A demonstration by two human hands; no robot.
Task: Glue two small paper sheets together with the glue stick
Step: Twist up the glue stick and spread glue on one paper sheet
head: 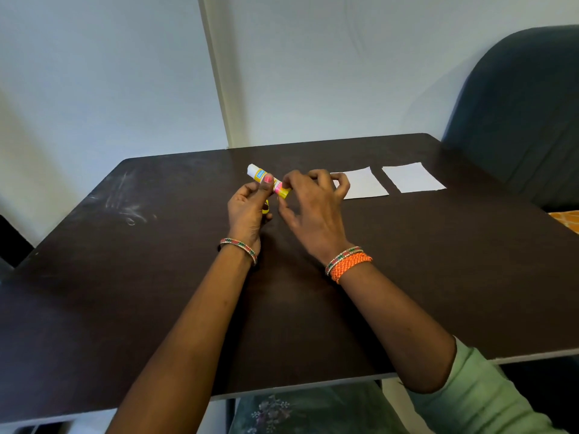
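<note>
A glue stick (262,176), white with a yellow and blue label, is held above the dark table (156,277). My left hand (249,211) grips its middle, and a yellow piece, perhaps the cap, shows under that palm. My right hand (313,208) pinches the stick's yellow lower end with thumb and fingertips. Two small white paper sheets lie flat side by side at the back right: the nearer sheet (365,184) is partly hidden behind my right fingers, the farther sheet (413,177) is fully visible.
A dark upholstered chair (526,120) stands at the table's right rear corner. White scuff marks (128,208) streak the left part of the tabletop. A wall rises directly behind the far edge. An orange patterned item (568,219) shows at the right edge.
</note>
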